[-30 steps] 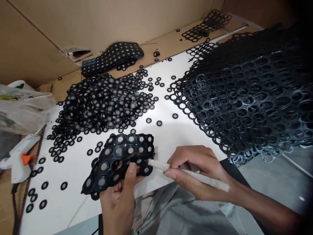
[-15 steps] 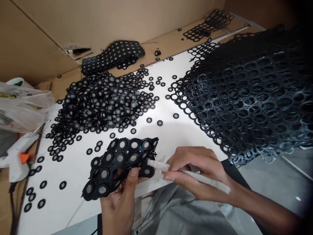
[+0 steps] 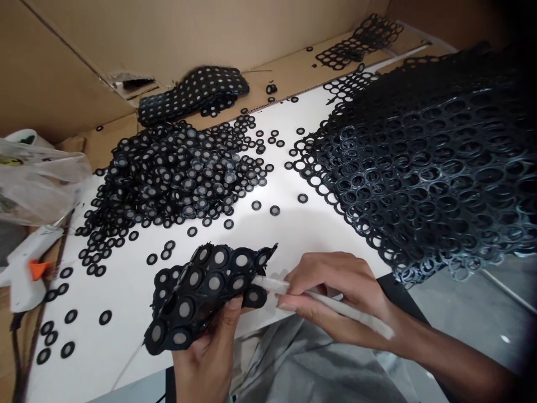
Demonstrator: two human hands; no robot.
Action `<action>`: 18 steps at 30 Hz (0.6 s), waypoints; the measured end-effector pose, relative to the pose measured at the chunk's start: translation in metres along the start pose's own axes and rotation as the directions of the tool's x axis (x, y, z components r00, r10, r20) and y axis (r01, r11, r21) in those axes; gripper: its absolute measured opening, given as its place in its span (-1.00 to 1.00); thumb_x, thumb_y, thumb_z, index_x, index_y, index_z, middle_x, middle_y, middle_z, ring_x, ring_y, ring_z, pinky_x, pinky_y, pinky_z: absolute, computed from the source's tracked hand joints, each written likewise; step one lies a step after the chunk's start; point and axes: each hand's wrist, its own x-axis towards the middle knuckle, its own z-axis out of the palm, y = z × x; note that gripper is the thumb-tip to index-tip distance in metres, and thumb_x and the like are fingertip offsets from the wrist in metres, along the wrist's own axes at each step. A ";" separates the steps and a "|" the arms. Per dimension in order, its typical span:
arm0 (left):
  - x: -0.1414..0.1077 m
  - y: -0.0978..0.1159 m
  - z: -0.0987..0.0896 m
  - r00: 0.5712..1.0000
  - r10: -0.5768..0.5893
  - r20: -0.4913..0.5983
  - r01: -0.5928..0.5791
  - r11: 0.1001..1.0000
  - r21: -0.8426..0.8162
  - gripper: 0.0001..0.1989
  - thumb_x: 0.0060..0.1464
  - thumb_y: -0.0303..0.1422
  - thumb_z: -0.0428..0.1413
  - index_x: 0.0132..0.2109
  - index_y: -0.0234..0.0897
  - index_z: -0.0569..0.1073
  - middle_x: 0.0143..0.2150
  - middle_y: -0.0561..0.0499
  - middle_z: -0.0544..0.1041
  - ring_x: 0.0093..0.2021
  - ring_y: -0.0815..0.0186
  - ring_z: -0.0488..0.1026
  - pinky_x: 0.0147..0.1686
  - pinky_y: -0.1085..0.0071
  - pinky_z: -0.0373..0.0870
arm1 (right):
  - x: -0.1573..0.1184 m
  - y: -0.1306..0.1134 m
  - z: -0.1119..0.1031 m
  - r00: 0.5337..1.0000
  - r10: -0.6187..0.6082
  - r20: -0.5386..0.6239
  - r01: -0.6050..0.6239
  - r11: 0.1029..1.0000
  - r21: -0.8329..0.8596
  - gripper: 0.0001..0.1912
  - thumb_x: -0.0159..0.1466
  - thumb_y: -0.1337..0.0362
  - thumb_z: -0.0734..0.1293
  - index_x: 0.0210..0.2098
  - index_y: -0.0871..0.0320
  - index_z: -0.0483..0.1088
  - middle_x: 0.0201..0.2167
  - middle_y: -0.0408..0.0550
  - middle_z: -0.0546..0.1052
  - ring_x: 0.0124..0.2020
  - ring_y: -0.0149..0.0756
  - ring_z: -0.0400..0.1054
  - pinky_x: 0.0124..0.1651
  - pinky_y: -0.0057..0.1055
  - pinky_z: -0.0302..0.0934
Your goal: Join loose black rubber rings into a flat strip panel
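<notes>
My left hand [image 3: 216, 350] grips a bent black sheet of round discs with pale grey centres [image 3: 199, 305], its thumb on the near edge. The sheet is held tilted above the white table top [image 3: 138, 296]. Between the thumb and fingers of my right hand [image 3: 344, 291] is a slim white stick-shaped tool [image 3: 356, 316], held like a pen. Its tip meets the sheet's right side near a disc at the edge; the very end is hidden there. Beyond the sheet spreads a heap of loose black ring-shaped discs [image 3: 168, 173] with grey centres.
Black punched-out webs [image 3: 419, 168] are stacked at the right. A sheet still full of discs [image 3: 193, 92] lies by the cardboard wall [image 3: 235, 33]. On the left are a white glue gun [image 3: 29, 268] with an orange trigger and a clear plastic bag [image 3: 42, 179].
My left hand has tilted the sheet a little, lowering its near part and lifting its right corner to a point. The tool's tip stays at the sheet's right side.
</notes>
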 end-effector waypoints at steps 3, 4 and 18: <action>-0.001 -0.001 0.000 0.999 0.039 -0.002 -0.039 0.999 0.031 -0.59 0.12 -0.21 0.56 0.08 -0.17 0.74 0.03 -0.09 0.81 -0.04 0.06 0.81 0.25 0.14 0.71 | 0.000 0.002 0.001 0.999 -0.035 0.002 0.035 0.999 -0.015 -0.87 0.50 0.40 0.56 -0.01 0.14 0.59 -0.25 -0.11 0.70 -0.32 -0.36 0.56 -0.22 -0.42 0.43; -0.002 -0.001 0.000 0.999 0.050 0.006 -0.050 0.998 0.045 -0.59 0.11 -0.22 0.56 0.07 -0.16 0.74 0.04 -0.08 0.81 -0.03 0.06 0.81 0.25 0.16 0.71 | -0.001 0.002 0.002 0.999 -0.046 0.004 0.046 0.999 -0.019 -0.87 0.50 0.40 0.56 0.00 0.14 0.58 -0.25 -0.10 0.70 -0.31 -0.36 0.56 -0.21 -0.42 0.44; 0.003 0.006 0.005 0.992 0.103 0.072 -0.112 0.983 0.143 -0.60 0.05 -0.05 0.58 -0.07 -0.17 0.79 0.00 -0.13 0.82 0.00 -0.06 0.81 0.13 0.09 0.78 | 0.004 -0.003 0.008 0.991 -0.134 0.031 0.137 0.963 -0.231 -0.90 0.51 0.49 0.51 -0.04 0.23 0.57 -0.27 -0.05 0.72 -0.33 -0.33 0.56 -0.21 -0.36 0.44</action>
